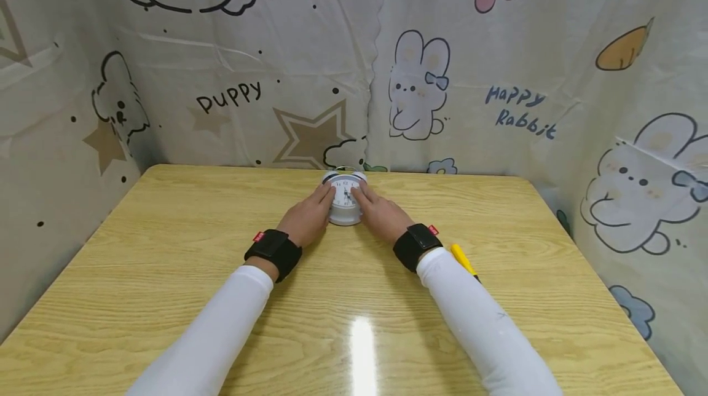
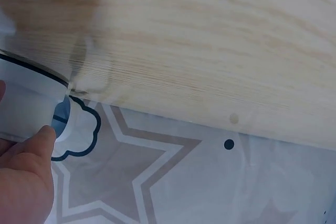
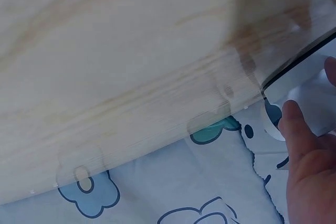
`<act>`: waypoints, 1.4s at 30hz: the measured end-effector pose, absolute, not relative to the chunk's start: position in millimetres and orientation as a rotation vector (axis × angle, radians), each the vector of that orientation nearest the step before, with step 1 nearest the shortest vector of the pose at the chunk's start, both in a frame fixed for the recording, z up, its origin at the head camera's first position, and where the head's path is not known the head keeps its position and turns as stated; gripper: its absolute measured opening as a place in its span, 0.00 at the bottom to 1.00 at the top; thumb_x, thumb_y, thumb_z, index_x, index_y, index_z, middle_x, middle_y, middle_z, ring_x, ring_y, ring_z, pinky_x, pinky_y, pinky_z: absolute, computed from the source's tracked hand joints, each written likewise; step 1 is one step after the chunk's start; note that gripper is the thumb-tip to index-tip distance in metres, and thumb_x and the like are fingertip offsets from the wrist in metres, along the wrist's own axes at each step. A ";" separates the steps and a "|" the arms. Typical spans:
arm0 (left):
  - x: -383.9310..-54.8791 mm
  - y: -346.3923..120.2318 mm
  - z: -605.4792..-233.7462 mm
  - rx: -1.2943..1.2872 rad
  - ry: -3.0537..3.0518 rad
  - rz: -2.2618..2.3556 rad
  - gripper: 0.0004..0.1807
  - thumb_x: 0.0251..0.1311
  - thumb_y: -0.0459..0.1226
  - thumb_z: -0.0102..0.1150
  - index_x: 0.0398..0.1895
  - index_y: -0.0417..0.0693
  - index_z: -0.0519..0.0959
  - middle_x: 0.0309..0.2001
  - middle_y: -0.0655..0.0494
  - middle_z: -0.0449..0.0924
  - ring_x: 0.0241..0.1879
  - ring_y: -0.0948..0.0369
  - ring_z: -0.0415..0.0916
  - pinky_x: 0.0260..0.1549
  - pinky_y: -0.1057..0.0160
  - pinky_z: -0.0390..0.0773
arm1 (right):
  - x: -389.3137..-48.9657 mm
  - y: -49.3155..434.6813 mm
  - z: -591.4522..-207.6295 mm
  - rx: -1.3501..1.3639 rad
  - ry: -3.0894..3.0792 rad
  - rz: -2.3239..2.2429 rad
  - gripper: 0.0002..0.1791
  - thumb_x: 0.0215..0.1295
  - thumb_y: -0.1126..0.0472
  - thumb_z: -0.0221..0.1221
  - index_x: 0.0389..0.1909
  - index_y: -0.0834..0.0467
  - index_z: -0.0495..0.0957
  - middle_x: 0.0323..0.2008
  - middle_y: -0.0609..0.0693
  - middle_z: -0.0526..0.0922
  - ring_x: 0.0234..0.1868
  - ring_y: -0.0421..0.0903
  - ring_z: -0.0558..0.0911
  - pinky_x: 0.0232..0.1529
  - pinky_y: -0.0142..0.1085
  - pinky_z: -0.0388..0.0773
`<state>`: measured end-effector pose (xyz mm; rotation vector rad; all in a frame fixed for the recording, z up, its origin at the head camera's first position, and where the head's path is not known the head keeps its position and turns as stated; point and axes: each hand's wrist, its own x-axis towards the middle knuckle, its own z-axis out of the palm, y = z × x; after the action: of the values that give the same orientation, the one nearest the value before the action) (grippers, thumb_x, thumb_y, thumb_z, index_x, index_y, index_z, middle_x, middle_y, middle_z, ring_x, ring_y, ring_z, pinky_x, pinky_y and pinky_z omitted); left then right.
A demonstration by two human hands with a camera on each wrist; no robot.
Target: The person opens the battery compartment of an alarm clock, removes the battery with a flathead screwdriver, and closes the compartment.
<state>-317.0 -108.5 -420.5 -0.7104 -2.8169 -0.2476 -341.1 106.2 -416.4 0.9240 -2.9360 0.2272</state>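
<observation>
The person is holding a white twin-bell alarm clock [image 1: 345, 200] between both hands near the far edge of the wooden tabletop [image 1: 182, 261], and the step in hand appears to be steadying or placing it. The left hand [image 1: 308, 217] is gripping the clock's left side and the right hand [image 1: 385, 216] is gripping its right side, with fingertips overlapping the rim of the dial [image 1: 345, 189]. The clock is looking upright, its dial facing the person. As a judgement, the next move is calling for even pressure from both sides, so that the clock is neither tipping nor bumping the printed curtain [image 1: 332, 45] just behind; letting go is calling for both hands to be easing apart together. The hands are hiding the clock's sides and part of the dial, so the reading is hard to make out. The back is facing away, and whether the base is fully touching the wood is not certain. Both wrist views are cutting off the clock and hand at the edge. A yellow-handled tool [image 1: 463, 259] is lying beside the right sleeve [image 1: 481, 316], which is covering its dark end, so its type is staying unclear.
</observation>
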 end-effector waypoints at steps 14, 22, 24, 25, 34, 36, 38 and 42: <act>-298.4 -112.1 -424.2 -0.757 -2.711 -0.166 0.30 0.70 0.34 0.63 0.73 0.33 0.69 0.73 0.38 0.71 0.71 0.44 0.73 0.58 0.49 0.82 | -321.8 111.9 -418.4 1.006 -2.817 0.171 0.32 0.77 0.60 0.59 0.78 0.59 0.63 0.78 0.65 0.63 0.57 0.61 0.86 0.55 0.49 0.84; -285.2 -113.6 -424.6 -0.790 -2.685 -0.163 0.29 0.71 0.34 0.61 0.72 0.32 0.70 0.72 0.38 0.72 0.71 0.45 0.73 0.59 0.51 0.81 | -309.1 113.0 -419.7 1.066 -2.771 0.115 0.32 0.77 0.61 0.58 0.77 0.63 0.62 0.77 0.70 0.63 0.61 0.62 0.84 0.57 0.47 0.83; -281.6 -114.6 -424.9 -0.806 -2.679 -0.187 0.29 0.70 0.34 0.62 0.72 0.31 0.69 0.72 0.37 0.71 0.71 0.45 0.73 0.61 0.50 0.80 | -306.0 112.7 -420.4 1.087 -2.746 0.099 0.31 0.77 0.63 0.58 0.76 0.65 0.62 0.76 0.72 0.64 0.63 0.62 0.83 0.59 0.46 0.83; -280.1 -115.1 -425.1 -0.812 -2.680 -0.203 0.30 0.70 0.34 0.62 0.72 0.31 0.69 0.72 0.37 0.71 0.71 0.44 0.73 0.61 0.50 0.80 | -304.6 112.5 -420.8 1.095 -2.736 0.101 0.31 0.76 0.64 0.58 0.75 0.66 0.62 0.75 0.72 0.65 0.64 0.63 0.82 0.60 0.47 0.82; -270.9 -113.2 -421.8 -0.849 -2.748 -0.397 0.32 0.68 0.31 0.63 0.73 0.29 0.66 0.72 0.32 0.68 0.72 0.41 0.71 0.66 0.49 0.75 | -296.6 108.6 -422.4 1.066 -2.796 0.291 0.28 0.74 0.72 0.55 0.72 0.67 0.62 0.71 0.75 0.65 0.65 0.66 0.78 0.65 0.52 0.78; -269.3 -112.6 -421.7 -0.844 -2.768 -0.422 0.33 0.68 0.30 0.63 0.73 0.28 0.65 0.72 0.32 0.67 0.72 0.41 0.70 0.67 0.49 0.75 | -294.6 107.9 -421.9 1.059 -2.829 0.321 0.28 0.74 0.72 0.54 0.72 0.67 0.62 0.71 0.75 0.64 0.65 0.65 0.78 0.65 0.52 0.78; -267.6 -112.6 -422.4 -0.836 -2.778 -0.429 0.33 0.68 0.30 0.63 0.73 0.28 0.65 0.72 0.31 0.67 0.72 0.41 0.70 0.67 0.49 0.74 | -292.2 107.6 -421.3 1.042 -2.868 0.344 0.29 0.74 0.72 0.54 0.74 0.67 0.60 0.73 0.74 0.62 0.66 0.65 0.77 0.66 0.52 0.77; -264.1 -113.4 -425.4 -0.839 -2.760 -0.432 0.32 0.67 0.30 0.63 0.72 0.28 0.67 0.71 0.32 0.68 0.71 0.41 0.72 0.66 0.49 0.76 | -287.1 107.9 -420.3 1.024 -2.916 0.360 0.30 0.75 0.71 0.53 0.75 0.65 0.59 0.75 0.73 0.59 0.65 0.63 0.79 0.65 0.51 0.79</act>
<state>-264.1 -113.4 -425.4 -0.8387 -2.7602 -0.4320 -287.1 107.9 -420.3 1.0237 -2.9155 0.3604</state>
